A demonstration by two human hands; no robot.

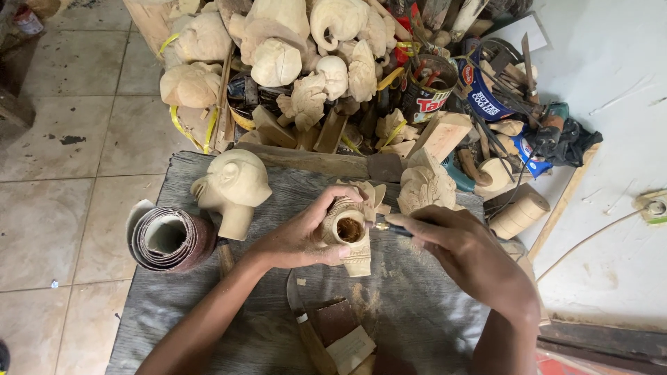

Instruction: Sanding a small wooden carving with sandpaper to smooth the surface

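A grey wooden worktop (174,305) is carrying everything, and a big heap of pale wooden carvings (278,55) is lying behind it. A carved wooden head (233,184) is standing beside a roll of sandpaper (170,239). The left hand (299,236) is closing around a small hollow carving (351,232) at the middle of the worktop. The right hand (462,253) is gripping a thin tool (389,227), whose tip is touching the carving's rim.

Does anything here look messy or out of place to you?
Pale sawdust lies scattered on the grey cloth below the hollow wooden carving, which the left hand grips while the right hand works a tool at it. Behind, unfinished carvings sit heaped unevenly.
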